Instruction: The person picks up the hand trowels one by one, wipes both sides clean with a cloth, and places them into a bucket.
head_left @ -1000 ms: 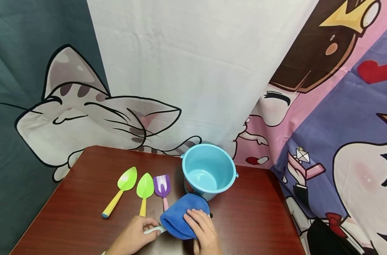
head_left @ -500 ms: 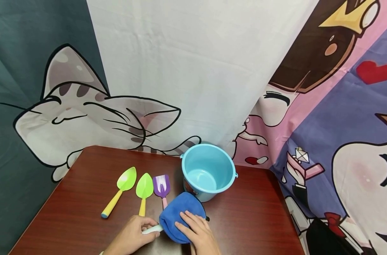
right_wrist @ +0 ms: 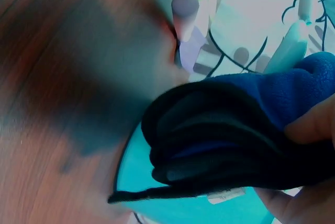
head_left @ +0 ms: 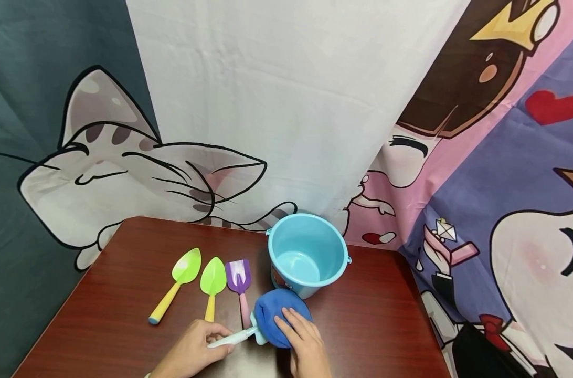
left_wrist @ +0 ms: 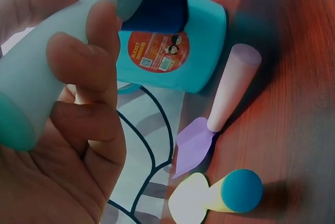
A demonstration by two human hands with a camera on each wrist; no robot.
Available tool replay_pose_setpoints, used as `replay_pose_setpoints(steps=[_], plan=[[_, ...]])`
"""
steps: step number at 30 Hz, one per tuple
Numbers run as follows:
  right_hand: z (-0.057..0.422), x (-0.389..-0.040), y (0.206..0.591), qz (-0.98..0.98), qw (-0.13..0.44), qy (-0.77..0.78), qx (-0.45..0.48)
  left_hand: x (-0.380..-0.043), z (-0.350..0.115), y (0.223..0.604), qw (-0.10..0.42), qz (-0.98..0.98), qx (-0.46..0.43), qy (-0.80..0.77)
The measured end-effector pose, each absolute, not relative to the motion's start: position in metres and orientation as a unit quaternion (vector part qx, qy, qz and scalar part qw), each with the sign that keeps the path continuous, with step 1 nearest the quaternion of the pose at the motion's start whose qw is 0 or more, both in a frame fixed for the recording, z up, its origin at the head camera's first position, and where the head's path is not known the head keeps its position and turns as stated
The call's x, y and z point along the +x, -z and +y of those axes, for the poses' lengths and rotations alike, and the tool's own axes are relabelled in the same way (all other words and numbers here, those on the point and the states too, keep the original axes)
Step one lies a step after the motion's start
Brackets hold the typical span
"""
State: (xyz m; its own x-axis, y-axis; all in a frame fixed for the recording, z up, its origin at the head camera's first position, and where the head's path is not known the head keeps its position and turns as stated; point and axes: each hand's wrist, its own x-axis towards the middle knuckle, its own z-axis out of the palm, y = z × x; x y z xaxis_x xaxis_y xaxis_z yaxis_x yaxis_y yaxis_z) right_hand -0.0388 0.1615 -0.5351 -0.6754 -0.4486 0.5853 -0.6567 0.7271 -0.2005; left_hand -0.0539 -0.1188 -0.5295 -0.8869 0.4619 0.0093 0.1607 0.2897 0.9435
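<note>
My left hand (head_left: 197, 341) grips the pale mint handle of a toy shovel (head_left: 239, 336), fingers curled round it in the left wrist view. The start of its pale blue blade shows; the rest lies inside a folded blue cloth (head_left: 272, 310). My right hand (head_left: 305, 336) holds this cloth round the blade from the other side. In the right wrist view, the cloth (right_wrist: 261, 90) shows layered black edging, with the thumb pressed on its blue face. Both hands are just in front of a light blue bucket (head_left: 310, 281), over the near part of the table.
Left of the bucket, a purple toy shovel with a pink handle (head_left: 238, 275) lies on the brown table (head_left: 376, 315). Beside it are two green trowels with yellow handles, the nearer trowel (head_left: 213, 275) and the farther-left trowel (head_left: 187, 266). A cartoon-printed curtain (head_left: 267, 105) hangs behind.
The cloth and right hand have shifted right along the shovel, baring its neck and the start of the blade. The left hand has stayed nearly in place.
</note>
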Motion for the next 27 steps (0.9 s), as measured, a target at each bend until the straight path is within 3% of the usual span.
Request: replay_pose_setpoints(steps=[13, 27], plan=[[0.178, -0.043, 0.535, -0.872, 0.336, -0.276, 0.223, -0.053, -0.122, 0.532, 0.139, 0.794, 0.192, -0.56], [0.167, -0.047, 0.52, -0.81, 0.408, -0.289, 0.305, -0.056, -0.118, 0.536, 0.127, 0.821, 0.182, -0.526]])
